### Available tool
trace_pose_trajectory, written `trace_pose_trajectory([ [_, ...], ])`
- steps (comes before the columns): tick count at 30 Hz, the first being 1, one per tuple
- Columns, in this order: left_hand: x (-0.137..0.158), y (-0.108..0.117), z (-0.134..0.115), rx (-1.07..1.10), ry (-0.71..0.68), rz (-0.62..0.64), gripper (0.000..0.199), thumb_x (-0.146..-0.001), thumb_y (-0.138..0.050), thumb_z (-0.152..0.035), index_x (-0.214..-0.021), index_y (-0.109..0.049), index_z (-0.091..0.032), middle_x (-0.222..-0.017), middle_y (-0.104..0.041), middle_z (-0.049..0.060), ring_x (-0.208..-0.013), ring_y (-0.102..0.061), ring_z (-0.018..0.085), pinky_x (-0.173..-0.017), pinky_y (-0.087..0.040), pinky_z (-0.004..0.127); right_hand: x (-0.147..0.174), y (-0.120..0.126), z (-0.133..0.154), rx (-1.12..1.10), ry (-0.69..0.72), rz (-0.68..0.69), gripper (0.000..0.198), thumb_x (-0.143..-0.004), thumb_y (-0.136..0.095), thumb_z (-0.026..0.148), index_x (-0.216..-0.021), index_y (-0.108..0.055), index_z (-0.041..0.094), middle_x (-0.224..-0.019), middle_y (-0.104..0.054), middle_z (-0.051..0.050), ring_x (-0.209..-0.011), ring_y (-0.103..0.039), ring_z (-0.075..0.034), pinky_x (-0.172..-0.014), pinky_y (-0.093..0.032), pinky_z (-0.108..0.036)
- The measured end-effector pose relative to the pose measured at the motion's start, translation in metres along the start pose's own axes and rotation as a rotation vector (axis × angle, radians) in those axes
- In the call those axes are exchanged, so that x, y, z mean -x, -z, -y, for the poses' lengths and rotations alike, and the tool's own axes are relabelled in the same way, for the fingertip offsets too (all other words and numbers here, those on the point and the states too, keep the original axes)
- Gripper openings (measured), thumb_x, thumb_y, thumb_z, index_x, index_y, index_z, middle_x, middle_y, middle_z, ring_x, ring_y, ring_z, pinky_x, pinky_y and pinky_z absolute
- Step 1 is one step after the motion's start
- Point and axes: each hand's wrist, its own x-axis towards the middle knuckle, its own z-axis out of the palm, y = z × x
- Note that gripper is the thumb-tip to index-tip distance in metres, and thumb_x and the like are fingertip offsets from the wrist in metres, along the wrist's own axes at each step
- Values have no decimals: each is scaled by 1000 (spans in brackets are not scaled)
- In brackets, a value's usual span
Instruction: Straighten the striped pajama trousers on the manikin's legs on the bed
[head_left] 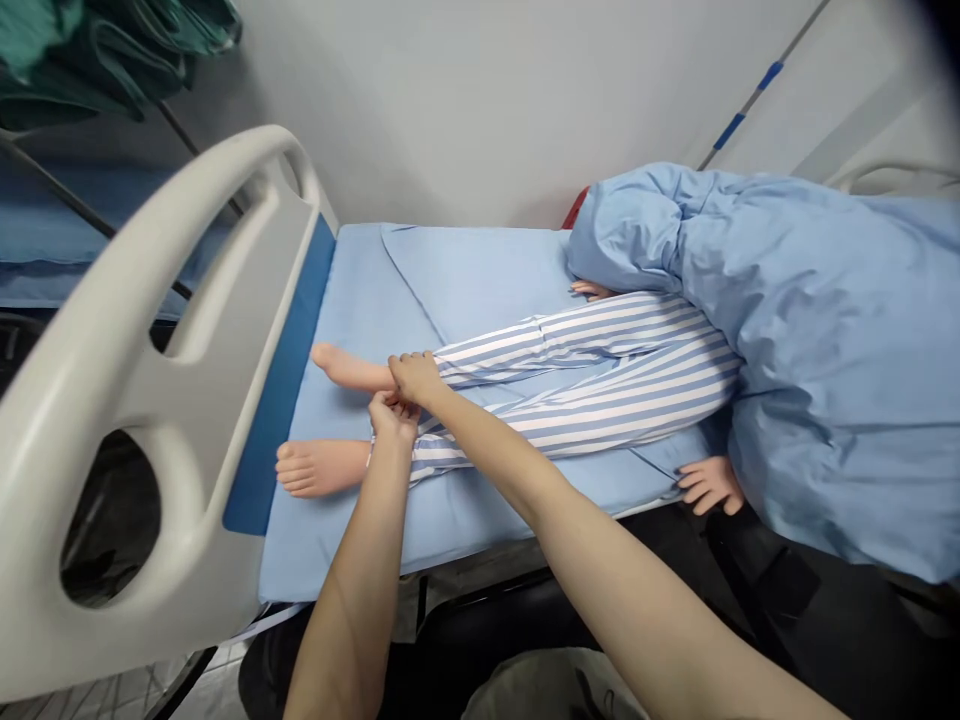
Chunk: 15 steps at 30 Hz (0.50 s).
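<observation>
A manikin in blue-and-white striped trousers [630, 430] lies on its back on the bed. My right hand [416, 378] is wrapped over the ankle of its far leg, at the trouser cuff. Just below it, my left hand [395, 415] is turned palm up, fingers curled at the underside of the same ankle; its fingertips are partly hidden. The manikin's far foot [349, 367] points toward the footboard. Its near foot [322, 468] rests on the sheet to the left of my left wrist.
A white footboard [187, 400] with a blue panel stands at the left. Blue sheet [465, 270] covers the mattress. A bunched blue quilt [840, 330] hides the manikin's upper body; one manikin hand [712, 485] hangs over the near edge. Green cloth [112, 60] hangs upper left.
</observation>
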Motion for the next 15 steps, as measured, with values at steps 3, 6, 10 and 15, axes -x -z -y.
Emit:
trace_pose_trajectory([
  [3, 6, -6, -4, 30, 74, -87, 6, -68, -50, -22, -73, -46, -21, -74, -55, 2, -70, -59, 15, -63, -52, 26, -9, 7, -1, -32, -4, 144, 43, -83, -66, 39, -118, -56, 16, -114, -67, -14, -106, -64, -27, -102, -43, -49],
  [6, 14, -12, -7, 71, 79, -88, 6, -72, -48, -25, -76, -49, -21, -80, -58, 4, -78, -62, 18, -65, -53, 27, -12, 15, 4, -43, 25, 180, 56, -79, -70, 46, -125, -51, 21, -135, -57, -14, -121, -56, -33, -104, -41, -59],
  [10, 21, -12, -7, 154, 88, -43, 11, -77, -46, -29, -83, -50, -20, -92, -61, 7, -91, -63, 18, -73, -54, 29, -11, 25, 10, -40, 152, 89, 49, -81, -66, 22, -126, -47, 18, -129, -62, -14, -121, -57, -28, -105, -45, -51],
  [15, 20, -11, -7, 169, 113, -36, 12, -79, -49, -27, -87, -47, -20, -92, -58, 5, -90, -62, 16, -77, -53, 27, -14, 33, 2, -125, 122, 275, 47, -80, -68, 30, -120, -49, 13, -103, -72, -10, -87, -69, -22, -78, -54, -31],
])
